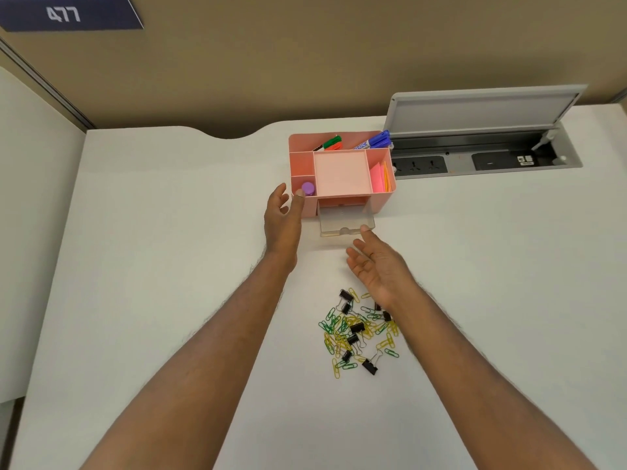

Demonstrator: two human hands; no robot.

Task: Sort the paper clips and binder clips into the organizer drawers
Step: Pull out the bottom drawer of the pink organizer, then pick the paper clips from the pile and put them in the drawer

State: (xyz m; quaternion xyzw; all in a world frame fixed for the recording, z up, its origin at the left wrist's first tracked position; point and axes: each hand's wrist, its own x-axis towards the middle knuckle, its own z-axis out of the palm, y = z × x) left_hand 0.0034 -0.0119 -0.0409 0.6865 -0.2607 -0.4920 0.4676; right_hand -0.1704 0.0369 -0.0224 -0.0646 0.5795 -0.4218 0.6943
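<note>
A white desk (169, 266) fills most of the view, backed by a tan partition wall (305, 62). Set into the desk at the far right is a grey cable box (488, 144) with its lid raised, and power sockets (420, 165) are seen inside.

A pink desk organizer (341, 171) stands near the far edge, just left of the cable box. Its rear compartment holds markers: green and red ones (332, 143) at the left, blue ones (376, 141) at the right. The large square middle compartment (340, 171) is seen bare. Pink and orange sticky notes (380, 177) are stood in the right compartment, and a purple cap (308, 188) shows in the front left one. A clear drawer (346, 222) is pulled out from the organizer's front; nothing can be made out inside it.

The left hand (283, 218) is laid against the organizer's left front corner, thumb touching the rim, fingers spread and gripping nothing. The right hand (376, 262) is held palm-up just before the drawer, fingers loosely spread, one fingertip at the drawer's front lip; nothing is held.

The clips lie in one mixed pile on the desk, near the right wrist and well apart from the organizer. Green and yellow paper clips (334, 329) are scattered and overlapping, with black binder clips (357, 327) among them, wire handles showing on several.
</note>
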